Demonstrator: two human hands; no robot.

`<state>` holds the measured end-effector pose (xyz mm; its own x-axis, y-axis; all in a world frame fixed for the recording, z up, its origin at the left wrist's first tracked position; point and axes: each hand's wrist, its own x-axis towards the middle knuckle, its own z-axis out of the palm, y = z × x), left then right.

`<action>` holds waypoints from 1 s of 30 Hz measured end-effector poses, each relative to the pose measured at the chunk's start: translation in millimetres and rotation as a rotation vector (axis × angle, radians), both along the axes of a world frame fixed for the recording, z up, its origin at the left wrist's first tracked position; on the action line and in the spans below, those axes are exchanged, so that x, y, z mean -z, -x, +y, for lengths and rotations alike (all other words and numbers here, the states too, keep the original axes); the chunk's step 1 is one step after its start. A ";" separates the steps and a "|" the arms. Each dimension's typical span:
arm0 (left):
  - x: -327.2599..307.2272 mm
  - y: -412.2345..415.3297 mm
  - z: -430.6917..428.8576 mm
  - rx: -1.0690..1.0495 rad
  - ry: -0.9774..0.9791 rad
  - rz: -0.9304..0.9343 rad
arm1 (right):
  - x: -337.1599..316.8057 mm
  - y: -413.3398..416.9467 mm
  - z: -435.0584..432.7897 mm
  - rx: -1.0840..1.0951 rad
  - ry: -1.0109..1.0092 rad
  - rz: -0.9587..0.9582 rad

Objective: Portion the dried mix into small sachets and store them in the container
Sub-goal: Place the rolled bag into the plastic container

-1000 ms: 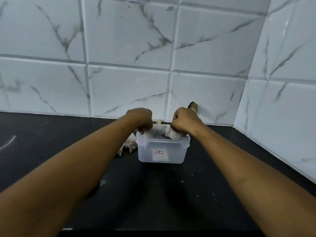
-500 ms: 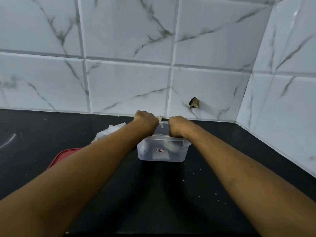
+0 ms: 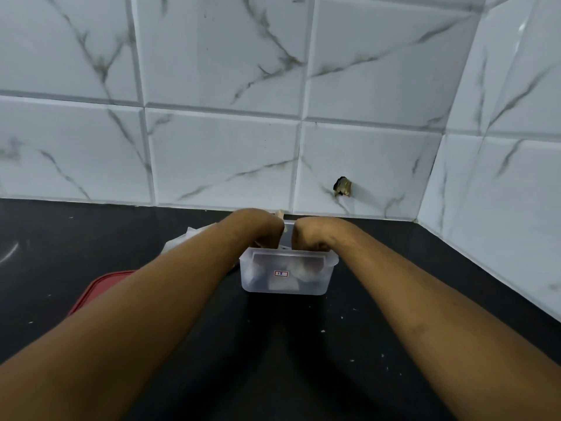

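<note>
A small clear plastic container point(image 3: 317, 285) with a red-edged label stands on the black counter near the back wall. White sachets point(image 3: 299, 268) show through its front wall. My left hand point(image 3: 261, 229) and my right hand point(image 3: 312, 235) are side by side over the container's opening. Their fingers curl downward into it, onto the sachets. The fingertips are hidden behind the backs of the hands and the rim.
A red lid point(image 3: 97, 291) lies on the black counter point(image 3: 303, 344) to the left, partly under my left forearm. Crumpled white plastic point(image 3: 182, 241) sits behind that arm. Tiled walls meet in a corner at the right, and a broken hole point(image 3: 343, 187) marks the back wall.
Both hands have gone down from above the rim into the container, taking the white sachets with them. The view has tilted, bringing the red lid and white plastic into sight.
</note>
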<state>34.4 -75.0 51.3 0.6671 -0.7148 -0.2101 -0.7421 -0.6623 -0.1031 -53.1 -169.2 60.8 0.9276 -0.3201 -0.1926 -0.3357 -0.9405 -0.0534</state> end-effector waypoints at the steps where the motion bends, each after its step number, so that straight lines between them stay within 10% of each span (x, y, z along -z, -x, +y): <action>1: -0.7 0.0 1.4 0.000 -0.011 0.024 | -0.8 -0.3 0.6 -0.005 0.000 0.023; 9: -50.7 -3.3 48.5 -0.005 0.394 0.379 | -26.6 12.0 -2.7 0.038 -0.234 -0.141; 16: -63.2 -41.4 131.6 -0.125 0.558 0.311 | -54.3 -19.9 42.3 -0.065 -0.397 -0.388; 30: 35.4 -89.0 174.8 -0.229 0.746 0.132 | 1.5 -103.0 110.2 -0.253 -0.040 -0.156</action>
<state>123.4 99.9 15.9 0.8177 -0.5457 0.1829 -0.5539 -0.6599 0.5076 49.9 -59.0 59.3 0.9964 -0.0696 -0.0493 -0.0753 -0.9894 -0.1244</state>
